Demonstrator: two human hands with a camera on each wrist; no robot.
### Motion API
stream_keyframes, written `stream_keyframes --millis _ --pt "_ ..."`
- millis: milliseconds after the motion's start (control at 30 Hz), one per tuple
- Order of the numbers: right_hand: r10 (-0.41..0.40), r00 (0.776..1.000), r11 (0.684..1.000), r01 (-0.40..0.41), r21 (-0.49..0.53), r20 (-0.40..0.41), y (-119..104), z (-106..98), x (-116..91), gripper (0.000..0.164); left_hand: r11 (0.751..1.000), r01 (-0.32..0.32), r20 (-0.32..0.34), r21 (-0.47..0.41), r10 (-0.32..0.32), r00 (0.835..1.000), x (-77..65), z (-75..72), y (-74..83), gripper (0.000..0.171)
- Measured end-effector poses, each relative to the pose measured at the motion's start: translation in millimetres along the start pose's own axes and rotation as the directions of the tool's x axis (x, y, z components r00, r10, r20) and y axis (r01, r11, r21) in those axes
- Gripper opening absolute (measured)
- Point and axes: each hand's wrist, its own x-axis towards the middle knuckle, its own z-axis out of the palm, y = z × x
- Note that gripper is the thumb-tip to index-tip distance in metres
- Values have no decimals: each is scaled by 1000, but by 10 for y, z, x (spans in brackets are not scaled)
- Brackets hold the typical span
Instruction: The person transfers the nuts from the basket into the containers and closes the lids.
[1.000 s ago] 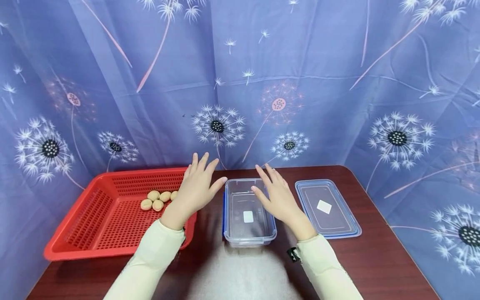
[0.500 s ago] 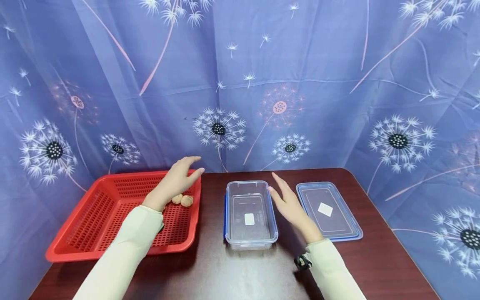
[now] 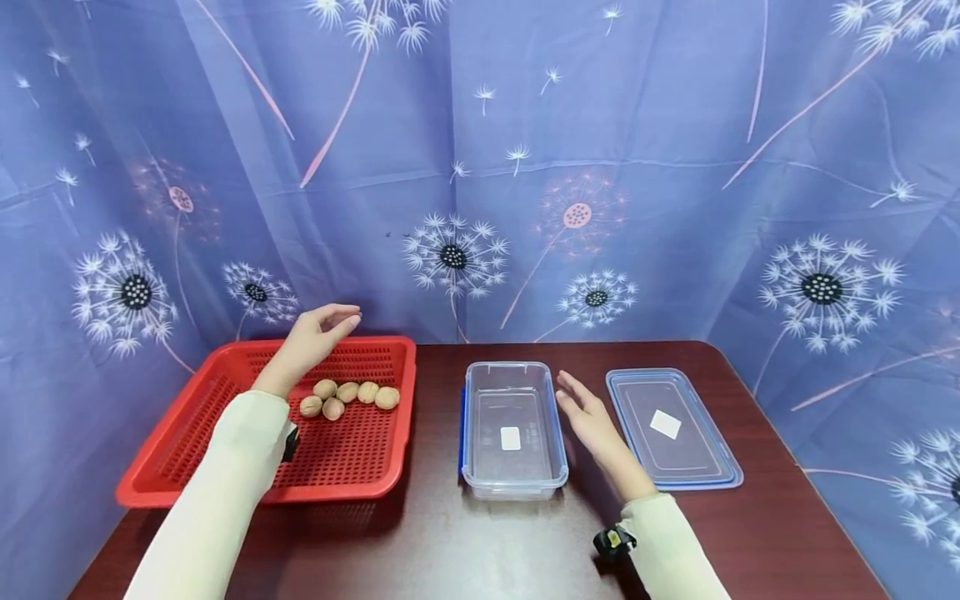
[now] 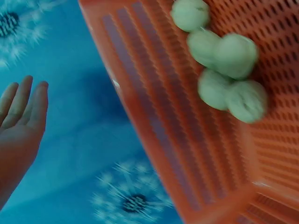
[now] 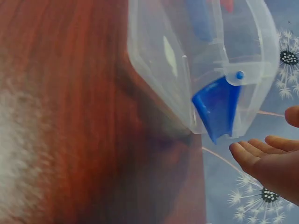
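Several walnuts [image 3: 347, 392] lie grouped in the red perforated basket [image 3: 406, 400] at the left. My left hand [image 3: 309, 340] hovers above the back of this basket, behind the walnuts, and holds nothing; the left wrist view shows its fingers [image 4: 23, 105] extended. A clear plastic food box [image 3: 513, 482], lidless and with nothing inside, stands in the middle. Just right of the box is my right hand [image 3: 594, 421], its fingers relaxed and holding nothing. Its fingertips come close to the box's blue latch [image 5: 219, 107] in the right wrist view.
The box's clear lid [image 3: 678, 450], with blue edging and a white label, lies flat to the right. Everything stands on a dark red-brown table [image 3: 435, 533]. A blue dandelion-print curtain [image 3: 510, 192] hangs directly behind the table's back edge.
My left hand has swung left, from between basket and box to over the basket, uncovering the walnuts. My right hand has drawn back from over the box to its right side.
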Motion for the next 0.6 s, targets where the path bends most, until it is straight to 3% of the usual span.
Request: stream_keyframes --millis 167,300,433,600 --pt "14 1000 1000 -14 -9 7 64 32 -5 47 993 100 24 -69 -99 995 -50 -167 -229 53" --pt "27 1000 1000 -27 6 16 107 36 -20 46 978 152 86 -141 -140 986 -107 -279 -441 57" --pt "28 999 999 -29 27 32 142 41 -41 46 954 220 159 -206 -189 969 -180 -372 -639 60" --pt "30 999 999 -31 30 38 163 23 -71 45 930 320 188 -179 -287 939 -236 -423 -812 59"
